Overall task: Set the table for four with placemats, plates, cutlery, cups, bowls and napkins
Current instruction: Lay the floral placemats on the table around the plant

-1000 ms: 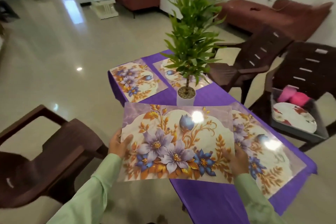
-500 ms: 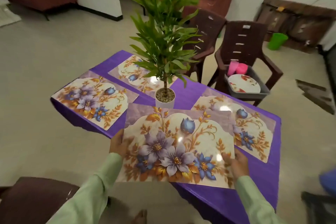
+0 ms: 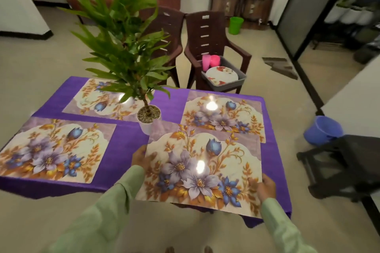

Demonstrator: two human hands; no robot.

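Observation:
I hold a floral placemat (image 3: 205,162) by its two short edges above the near right corner of the purple-clothed table (image 3: 127,139). My left hand (image 3: 139,157) grips the mat's left edge and my right hand (image 3: 265,187) grips its lower right corner. Three more floral placemats lie flat on the cloth: one at the near left (image 3: 51,148), one at the far left (image 3: 107,98) and one at the far right (image 3: 224,117). The held mat overlaps the near edge of the far right mat in view.
A potted green plant (image 3: 148,113) stands at the table's middle. Behind the table, a brown chair (image 3: 207,37) carries a grey tub (image 3: 234,82) with a floral plate (image 3: 221,75) and pink cups (image 3: 210,61). A blue bucket (image 3: 322,129) and a dark stool (image 3: 339,164) stand at the right.
I have walked round the table, so the view has swung and the chair with the tub is now straight ahead. The held placemat has moved toward the table's near right corner.

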